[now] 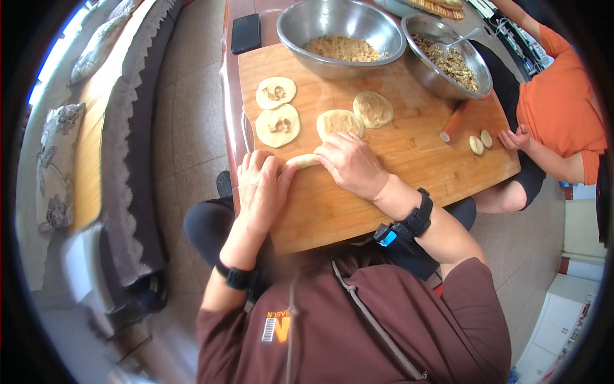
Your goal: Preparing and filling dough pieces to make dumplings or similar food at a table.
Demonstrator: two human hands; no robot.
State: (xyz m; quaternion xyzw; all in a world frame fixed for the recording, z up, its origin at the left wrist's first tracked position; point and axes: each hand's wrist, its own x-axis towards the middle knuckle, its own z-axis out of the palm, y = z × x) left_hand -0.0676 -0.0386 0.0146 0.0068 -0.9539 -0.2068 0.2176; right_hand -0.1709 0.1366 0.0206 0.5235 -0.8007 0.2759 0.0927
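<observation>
A small pale roll of dough (302, 161) lies level over the near left part of the wooden board. Its left end is pinched by my left hand (259, 189), closed with thumb against fingers. At the other end, my right hand (352, 165) is closed on it, fingertips partly hidden. Just beyond my right hand is a flat dough round (338, 121) spread with tan paste, overlapping a second coated round (373, 109). Farther left, two dough rounds, a nearer one (288, 134) and a farther one (276, 85), carry brownish smears in their middles.
The cutting board (409, 166) bears a rolling pin (455, 120) and two small dough pieces (476, 145) at right. Behind stand a metal bowl of tan crumbly filling (345, 48) and one of chunky filling (448, 67) with a spoon. A phone (245, 33) lies far left. An orange-shirted person (556, 102) sits right.
</observation>
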